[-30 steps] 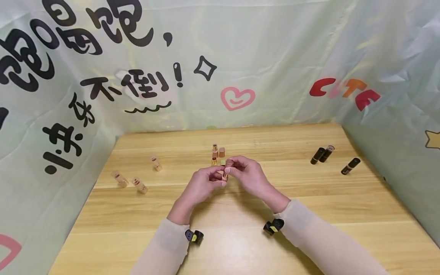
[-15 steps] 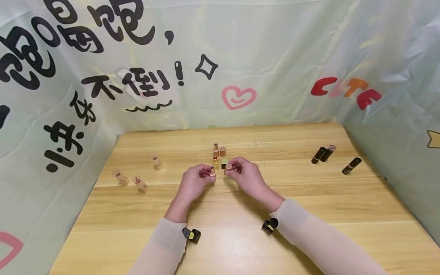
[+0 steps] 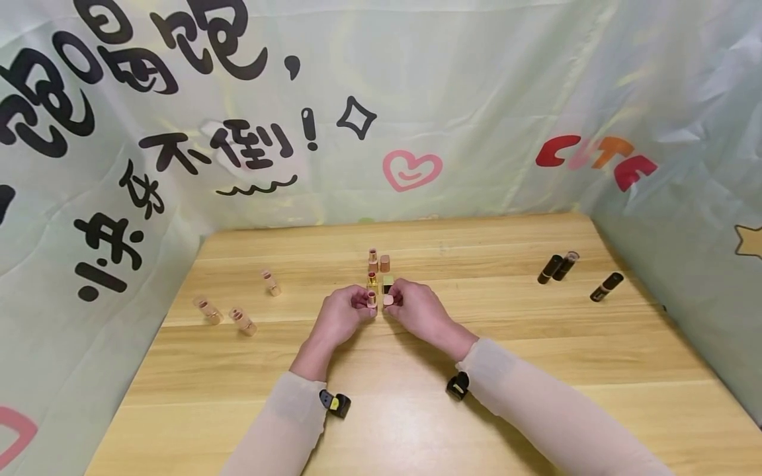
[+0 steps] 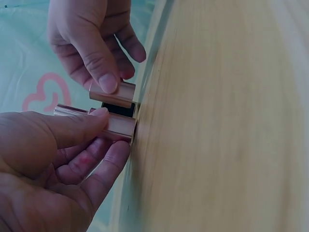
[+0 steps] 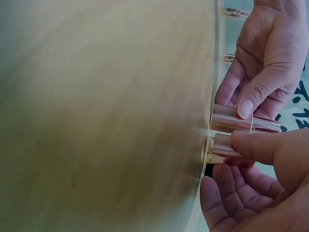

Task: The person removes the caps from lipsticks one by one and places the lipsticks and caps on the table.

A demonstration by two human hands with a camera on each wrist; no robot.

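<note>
My left hand (image 3: 340, 314) pinches an uncapped rose-gold lipstick (image 4: 120, 126), held upright near the middle of the table. Close beside it on the right, my right hand (image 3: 419, 307) pinches a rose-gold lipstick cap (image 5: 223, 146) between thumb and fingers. In the wrist views both pieces have their lower ends at the tabletop; I cannot tell whether they bear on it. Just behind stands an uncapped gold lipstick (image 3: 372, 280), with a black and gold cap (image 3: 388, 283) to its right. Further back are another uncapped rose-gold lipstick (image 3: 373, 262) and its cap (image 3: 385, 263).
On the table's left lie three pinkish, clear-topped tubes (image 3: 270, 283). Three black tubes (image 3: 607, 287) lie on the right side. A printed cloth (image 3: 476, 119) walls the wooden table (image 3: 506, 396) at the back and both sides.
One second ago the hands held the lipstick and cap together. They parted, the lipstick going left, and both pieces then came down in front of the gold lipstick and the black cap.
</note>
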